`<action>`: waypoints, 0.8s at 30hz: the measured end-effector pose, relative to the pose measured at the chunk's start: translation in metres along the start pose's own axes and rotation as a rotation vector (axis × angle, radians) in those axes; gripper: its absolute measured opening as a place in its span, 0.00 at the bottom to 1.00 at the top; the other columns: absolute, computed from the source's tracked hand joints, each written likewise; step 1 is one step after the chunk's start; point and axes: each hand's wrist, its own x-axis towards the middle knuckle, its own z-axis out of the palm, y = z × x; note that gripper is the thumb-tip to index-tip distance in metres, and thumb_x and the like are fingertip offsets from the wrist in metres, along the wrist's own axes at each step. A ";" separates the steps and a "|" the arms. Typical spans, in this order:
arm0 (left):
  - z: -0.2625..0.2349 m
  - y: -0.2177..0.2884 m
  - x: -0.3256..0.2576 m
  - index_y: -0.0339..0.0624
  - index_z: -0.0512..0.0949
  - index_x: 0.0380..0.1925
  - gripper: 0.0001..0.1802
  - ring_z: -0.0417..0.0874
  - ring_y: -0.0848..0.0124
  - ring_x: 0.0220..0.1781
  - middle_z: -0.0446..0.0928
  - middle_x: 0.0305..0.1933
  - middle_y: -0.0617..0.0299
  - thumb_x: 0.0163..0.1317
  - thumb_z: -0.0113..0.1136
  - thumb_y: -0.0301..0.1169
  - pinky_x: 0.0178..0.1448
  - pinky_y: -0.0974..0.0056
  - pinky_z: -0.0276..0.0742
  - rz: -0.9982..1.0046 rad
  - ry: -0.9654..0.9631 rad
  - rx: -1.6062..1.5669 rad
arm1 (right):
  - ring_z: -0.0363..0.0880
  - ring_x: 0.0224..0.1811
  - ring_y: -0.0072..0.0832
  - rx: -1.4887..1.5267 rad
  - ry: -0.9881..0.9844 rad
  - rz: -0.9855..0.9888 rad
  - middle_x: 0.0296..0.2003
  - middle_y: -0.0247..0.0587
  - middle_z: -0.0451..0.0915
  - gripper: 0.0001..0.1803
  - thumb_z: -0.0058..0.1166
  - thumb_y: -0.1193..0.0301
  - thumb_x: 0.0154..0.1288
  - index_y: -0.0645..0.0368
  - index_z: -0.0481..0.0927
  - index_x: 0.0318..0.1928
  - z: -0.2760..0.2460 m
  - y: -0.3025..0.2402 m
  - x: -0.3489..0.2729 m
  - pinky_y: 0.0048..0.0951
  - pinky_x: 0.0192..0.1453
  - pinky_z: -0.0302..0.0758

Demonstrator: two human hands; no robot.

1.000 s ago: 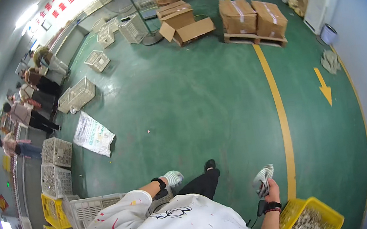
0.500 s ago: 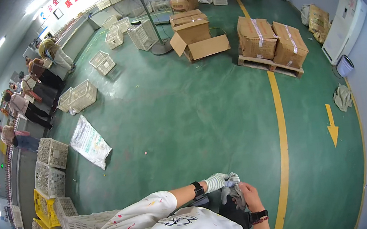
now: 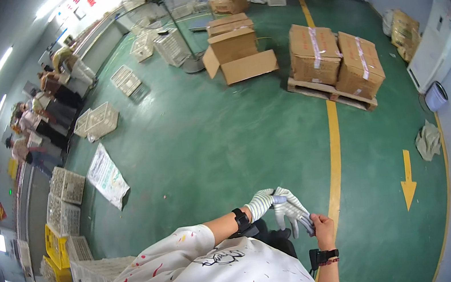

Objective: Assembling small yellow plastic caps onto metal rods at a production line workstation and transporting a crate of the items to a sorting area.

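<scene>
Glove (image 3: 289, 207) looks light, limp, best pinched at both ends; left hand (image 3: 261, 204) clasps one, right hand (image 3: 324, 229) the other.

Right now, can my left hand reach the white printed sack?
Probably not: the white printed sack lies far across the green floor, and the left hand is at the loose striped glove.

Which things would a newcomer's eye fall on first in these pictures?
Most likely a loose striped glove held between the gloved left hand and the bare right hand, low centre. Next, perhaps, two taped cardboard boxes on a wooden pallet, upper right, and a white sack lying on the green floor, left.
</scene>
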 end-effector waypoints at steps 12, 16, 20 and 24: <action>0.058 0.085 0.139 0.38 0.81 0.36 0.16 0.78 0.74 0.36 0.80 0.32 0.63 0.59 0.60 0.41 0.44 0.67 0.74 0.194 -0.489 0.599 | 0.76 0.45 0.27 -0.041 0.288 0.055 0.49 0.43 0.75 0.26 0.51 0.61 0.64 0.61 0.69 0.58 -0.051 -0.043 0.026 0.30 0.44 0.77; 0.128 0.111 0.144 0.40 0.78 0.32 0.07 0.79 0.71 0.38 0.79 0.35 0.60 0.51 0.61 0.26 0.46 0.64 0.75 0.420 -0.943 0.950 | 0.76 0.42 0.23 0.492 0.253 0.145 0.45 0.38 0.76 0.29 0.46 0.48 0.65 0.58 0.71 0.55 -0.035 -0.100 0.001 0.28 0.40 0.77; 0.131 0.133 0.118 0.42 0.72 0.44 0.18 0.71 0.79 0.31 0.73 0.31 0.67 0.51 0.61 0.23 0.35 0.71 0.72 0.325 -1.192 0.847 | 0.78 0.28 0.21 0.800 0.601 0.017 0.29 0.35 0.80 0.13 0.51 0.64 0.64 0.61 0.76 0.43 0.032 -0.102 -0.028 0.23 0.32 0.77; 0.171 0.139 0.055 0.42 0.65 0.59 0.30 0.64 0.83 0.22 0.68 0.24 0.71 0.54 0.59 0.23 0.24 0.74 0.64 0.261 -1.322 0.953 | 0.79 0.25 0.21 0.679 0.991 0.058 0.24 0.36 0.80 0.07 0.48 0.74 0.60 0.63 0.78 0.35 0.057 -0.095 -0.092 0.23 0.30 0.77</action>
